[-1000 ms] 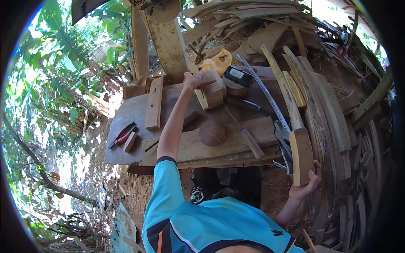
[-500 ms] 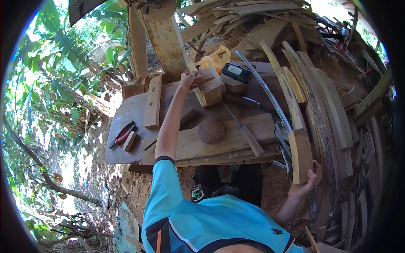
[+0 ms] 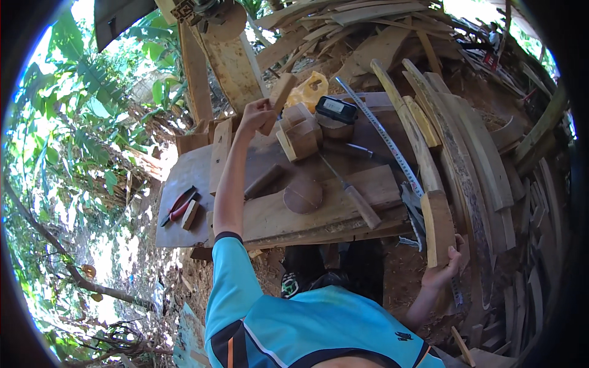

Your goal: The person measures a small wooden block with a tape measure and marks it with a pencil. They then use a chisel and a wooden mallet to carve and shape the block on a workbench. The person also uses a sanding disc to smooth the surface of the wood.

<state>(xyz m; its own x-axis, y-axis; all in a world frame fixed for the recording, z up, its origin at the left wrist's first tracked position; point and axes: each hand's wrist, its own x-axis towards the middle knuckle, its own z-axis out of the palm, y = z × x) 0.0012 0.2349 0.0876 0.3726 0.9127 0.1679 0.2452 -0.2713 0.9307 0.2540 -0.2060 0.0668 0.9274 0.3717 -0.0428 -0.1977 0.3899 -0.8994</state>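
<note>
1. While the left hand is closed around the lower end of a small, flat, brown wooden piece, that piece tilts up beyond the knuckles, above the far side of the grey-brown workbench; it looks light, stiff and dry, so a pinch across its narrow edges should serve.

2. The right hand grips the near end of a long, squared, tan wooden block, thumb against its edge, off the bench's right side; this one looks heavier, rigid and hardly fragile; sawn faces should give good friction, though its corners may splinter; a hold nearer mid-length would likely balance it better.

3. Just beyond the pale, notched wooden block lies a crumpled, yellow, translucent plastic bag; it looks soft and flimsy, and its contents cannot be told.

4. Near it, a black, rounded plastic case with a pale label rests on a round brown wooden chunk; whatever is inside is hidden.
</note>
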